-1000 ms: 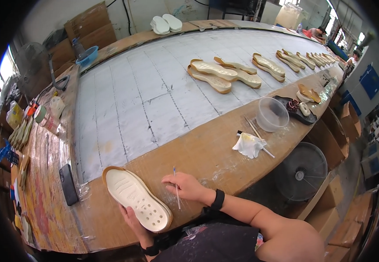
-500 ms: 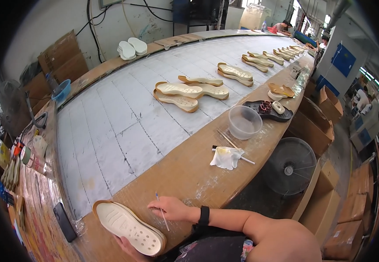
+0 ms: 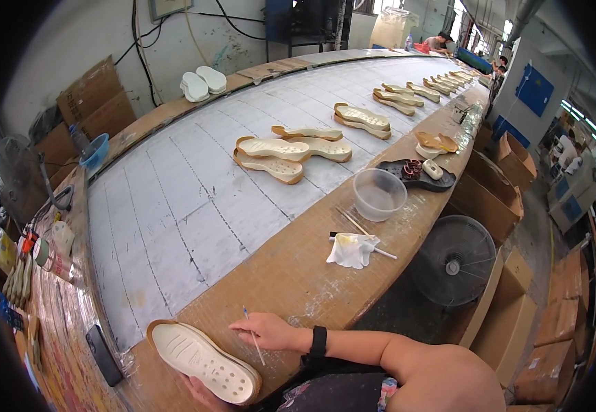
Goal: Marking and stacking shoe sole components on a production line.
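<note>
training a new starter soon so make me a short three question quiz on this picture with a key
1. Which hand holds the thin white stick with a blue tip?
2. True or false: the flat black phone lies to the right of the cream, tan-rimmed shoe sole at the person's left hand.
3. Choose: the round clear plastic tub stands on a) the lined white surface, b) the brown table border, c) the floor.

Key: 1. The right hand. 2. False: it lies to the left. 3. b.
</note>
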Action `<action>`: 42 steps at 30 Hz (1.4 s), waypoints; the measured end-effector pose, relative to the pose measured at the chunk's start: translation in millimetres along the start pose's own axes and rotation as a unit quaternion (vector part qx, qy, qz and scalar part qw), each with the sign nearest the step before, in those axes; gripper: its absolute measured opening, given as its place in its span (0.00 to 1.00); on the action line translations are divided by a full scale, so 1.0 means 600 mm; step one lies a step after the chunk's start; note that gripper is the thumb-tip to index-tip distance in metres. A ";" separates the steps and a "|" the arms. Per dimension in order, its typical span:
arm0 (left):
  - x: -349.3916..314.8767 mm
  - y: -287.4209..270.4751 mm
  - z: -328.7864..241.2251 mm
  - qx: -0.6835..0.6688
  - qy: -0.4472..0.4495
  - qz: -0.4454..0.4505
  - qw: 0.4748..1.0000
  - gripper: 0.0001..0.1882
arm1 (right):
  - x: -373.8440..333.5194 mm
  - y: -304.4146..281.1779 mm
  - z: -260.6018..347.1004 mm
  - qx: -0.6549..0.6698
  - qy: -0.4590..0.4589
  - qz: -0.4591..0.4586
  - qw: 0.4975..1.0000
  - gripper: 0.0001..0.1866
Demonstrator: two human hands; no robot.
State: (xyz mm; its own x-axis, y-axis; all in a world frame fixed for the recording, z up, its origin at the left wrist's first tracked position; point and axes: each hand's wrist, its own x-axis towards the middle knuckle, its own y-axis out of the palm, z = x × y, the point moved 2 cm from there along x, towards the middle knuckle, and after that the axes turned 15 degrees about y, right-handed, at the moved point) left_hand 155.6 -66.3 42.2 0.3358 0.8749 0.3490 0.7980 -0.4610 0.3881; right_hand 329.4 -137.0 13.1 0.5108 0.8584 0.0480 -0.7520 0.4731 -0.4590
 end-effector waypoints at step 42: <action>-0.009 0.046 0.016 0.090 0.010 -0.038 0.995 0.32 | -0.014 -0.069 -0.016 0.012 -0.010 -0.003 1.000 0.12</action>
State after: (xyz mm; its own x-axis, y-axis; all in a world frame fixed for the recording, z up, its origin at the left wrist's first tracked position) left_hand 180.4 -82.5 42.9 0.2633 0.9023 0.3415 0.8976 -0.3589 0.2561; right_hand 360.1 -165.4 23.1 0.5073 0.8590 0.0694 -0.7588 0.4834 -0.4365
